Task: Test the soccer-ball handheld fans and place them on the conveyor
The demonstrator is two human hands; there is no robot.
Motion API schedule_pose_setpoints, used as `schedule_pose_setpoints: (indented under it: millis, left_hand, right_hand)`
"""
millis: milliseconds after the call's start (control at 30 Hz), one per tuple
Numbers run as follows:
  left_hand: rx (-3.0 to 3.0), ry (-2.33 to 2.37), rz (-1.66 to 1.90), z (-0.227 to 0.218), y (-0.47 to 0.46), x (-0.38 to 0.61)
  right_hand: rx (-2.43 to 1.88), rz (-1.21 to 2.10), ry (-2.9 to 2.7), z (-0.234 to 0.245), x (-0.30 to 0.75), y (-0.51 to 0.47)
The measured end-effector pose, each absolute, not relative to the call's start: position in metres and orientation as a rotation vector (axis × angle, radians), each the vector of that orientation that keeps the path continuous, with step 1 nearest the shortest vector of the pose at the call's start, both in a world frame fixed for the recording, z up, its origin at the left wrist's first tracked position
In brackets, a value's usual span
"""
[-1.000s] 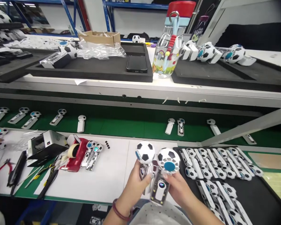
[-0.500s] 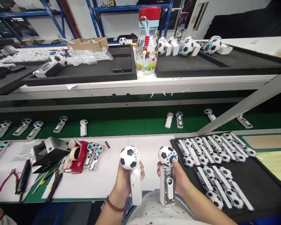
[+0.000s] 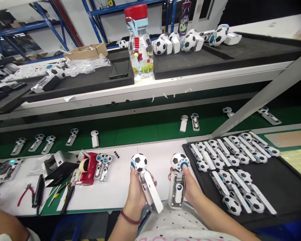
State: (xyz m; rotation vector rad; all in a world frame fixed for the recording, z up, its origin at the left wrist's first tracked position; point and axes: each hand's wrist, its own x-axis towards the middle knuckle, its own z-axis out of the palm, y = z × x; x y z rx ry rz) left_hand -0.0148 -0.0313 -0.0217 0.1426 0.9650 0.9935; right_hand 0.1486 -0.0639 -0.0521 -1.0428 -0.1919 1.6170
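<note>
Your left hand [image 3: 136, 192] grips one football-headed device [image 3: 152, 191], its white body slanting down to the right; your right hand [image 3: 192, 188] grips a second device [image 3: 177, 191], nearly upright, thumb at its blue disc [image 3: 183, 165]. Both devices lie between your hands, well apart. Right: similar devices [image 3: 231, 205] in a black tray [image 3: 281, 185]. Left: a red tape dispenser [image 3: 91, 170]. Beyond: a green surface [image 3: 140, 132].

Left football-topped device [image 3: 153, 193] was held tilted, white side showing; right football-topped device [image 3: 177, 192], nearly upright, display lit.
</note>
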Motion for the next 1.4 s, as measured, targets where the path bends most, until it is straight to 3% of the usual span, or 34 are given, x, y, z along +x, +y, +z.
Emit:
schedule_pose_setpoints:
  millis: [133, 333, 767, 1400]
  left_hand:
    - [0.067, 1.067, 0.775, -0.043, -0.035, -0.013]
    - [0.077, 1.053, 0.719, -0.069, -0.049, -0.013]
    - [0.386, 0.814, 0.729, -0.016, -0.053, -0.017]
    - [0.497, 0.86, 0.73, 0.003, -0.056, -0.019]
  right_hand:
    - [-1.07, 1.805, 0.192, -0.06, 0.154, -0.067]
    - [-1.078, 1.772, 0.258, -0.075, 0.156, -0.075]
    - [-0.929, 1.718, -0.126, -0.042, 0.153, -0.078]
    - [-0.825, 1.782, -0.32, -0.008, 0.148, -0.084]
